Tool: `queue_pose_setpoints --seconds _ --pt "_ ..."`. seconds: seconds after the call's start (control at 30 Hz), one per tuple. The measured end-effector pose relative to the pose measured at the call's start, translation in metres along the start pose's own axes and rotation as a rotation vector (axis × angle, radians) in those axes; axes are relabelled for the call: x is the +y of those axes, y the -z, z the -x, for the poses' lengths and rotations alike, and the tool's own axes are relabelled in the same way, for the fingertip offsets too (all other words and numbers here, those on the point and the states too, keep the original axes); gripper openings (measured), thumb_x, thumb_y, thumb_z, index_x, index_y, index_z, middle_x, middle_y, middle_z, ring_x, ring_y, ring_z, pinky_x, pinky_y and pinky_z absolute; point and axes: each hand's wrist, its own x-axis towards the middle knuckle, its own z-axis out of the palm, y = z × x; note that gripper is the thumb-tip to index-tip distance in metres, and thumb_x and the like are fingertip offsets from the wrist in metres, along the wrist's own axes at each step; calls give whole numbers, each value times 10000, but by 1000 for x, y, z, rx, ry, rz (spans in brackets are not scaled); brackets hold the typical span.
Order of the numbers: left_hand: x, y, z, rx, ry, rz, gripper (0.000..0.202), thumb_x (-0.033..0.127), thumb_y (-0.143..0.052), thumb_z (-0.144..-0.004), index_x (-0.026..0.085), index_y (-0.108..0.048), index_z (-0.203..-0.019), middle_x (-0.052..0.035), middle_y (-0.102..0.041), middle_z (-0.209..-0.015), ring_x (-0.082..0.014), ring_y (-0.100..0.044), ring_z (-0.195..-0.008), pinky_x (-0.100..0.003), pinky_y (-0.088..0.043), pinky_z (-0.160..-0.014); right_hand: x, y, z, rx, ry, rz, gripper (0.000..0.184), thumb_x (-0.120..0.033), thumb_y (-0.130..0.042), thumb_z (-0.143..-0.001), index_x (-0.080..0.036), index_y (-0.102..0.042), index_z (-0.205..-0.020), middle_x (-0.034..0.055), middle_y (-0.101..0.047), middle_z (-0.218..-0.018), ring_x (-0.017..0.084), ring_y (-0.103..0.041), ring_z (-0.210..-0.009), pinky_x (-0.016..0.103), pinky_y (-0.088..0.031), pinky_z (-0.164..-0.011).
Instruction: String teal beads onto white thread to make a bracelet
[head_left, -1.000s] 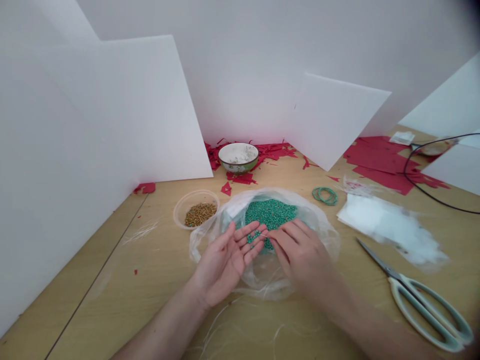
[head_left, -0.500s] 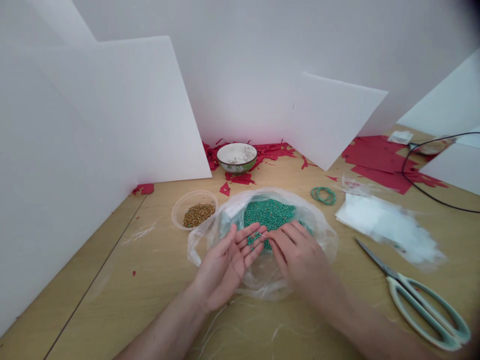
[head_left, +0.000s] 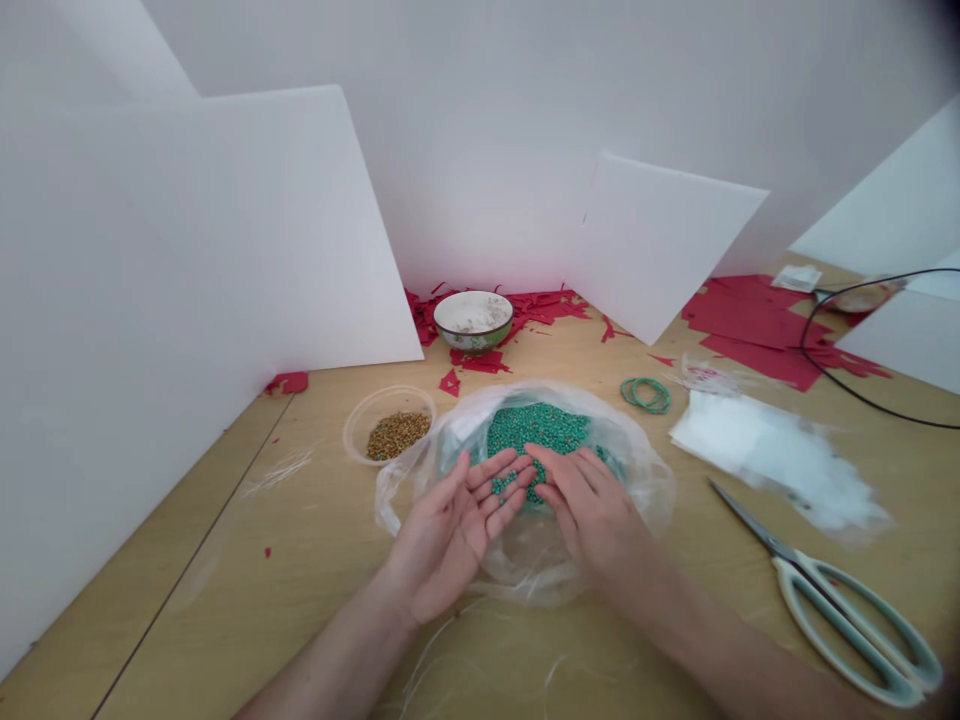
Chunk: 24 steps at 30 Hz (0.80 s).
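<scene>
My left hand (head_left: pixel 457 535) lies palm up and open over the front of a clear plastic bag (head_left: pixel 637 470), its fingers stretched out. Several small green beads (head_left: pixel 504 484) rest loose on those fingers. Close against the left fingertips is my right hand (head_left: pixel 589 500), palm down, its fingers curled and the index finger reaching forward. Whatever is between its fingertips is hidden. Behind both hands, a heap of green beads (head_left: pixel 536 425) fills the opened bag. Fine pale strings (head_left: pixel 442 640) trail on the table below the bag.
A clear tub (head_left: pixel 352 440) of gold beads (head_left: pixel 397 436) stands left of the bag. Green bead loops (head_left: pixel 645 395), white plastic packets (head_left: pixel 772 450) and scissors (head_left: pixel 832 590) lie to the right. Behind are a bowl (head_left: pixel 474 320), red scraps (head_left: pixel 551 305) and white boards (head_left: pixel 667 240).
The right index finger has stretched forward onto the left fingertips. A thin pale strand seen earlier at the right fingertips no longer shows. The left hand has hardly moved.
</scene>
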Motion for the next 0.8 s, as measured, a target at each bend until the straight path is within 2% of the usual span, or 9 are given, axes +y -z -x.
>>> queue_pose_setpoints --seconds 0.23,0.43,0.8 --pt "0 0 2 20 -3 -16 500 365 -403 -998 2 -495 -1329 -215 -506 -1412 -293 -409 -1372 -388 -313 -1174 2 5 1 -12 44 14 164 -109 -508 -939 -119 -668 -973 83 -617 -865 216 -500 -843 370 -461 -785" --pt "-1 0 0 22 -4 -32 495 367 -405 -996 7 -510 -1318 -208 -514 -1407 -291 -421 -1363 -386 -314 -1173 0 8 3 -75 82 136 213 -117 -470 -951 -110 -681 -981 91 -596 -862 225 -482 -837 378 -456 -783" --pt "-3 -1 0 46 0 -61 481 362 -412 -993 12 -528 -1301 -209 -537 -1377 -284 -453 -1336 -383 -327 -1158 -3 9 2 -71 112 176 219 -94 -467 -938 -96 -686 -948 97 -593 -831 230 -482 -815 381 -464 -766"
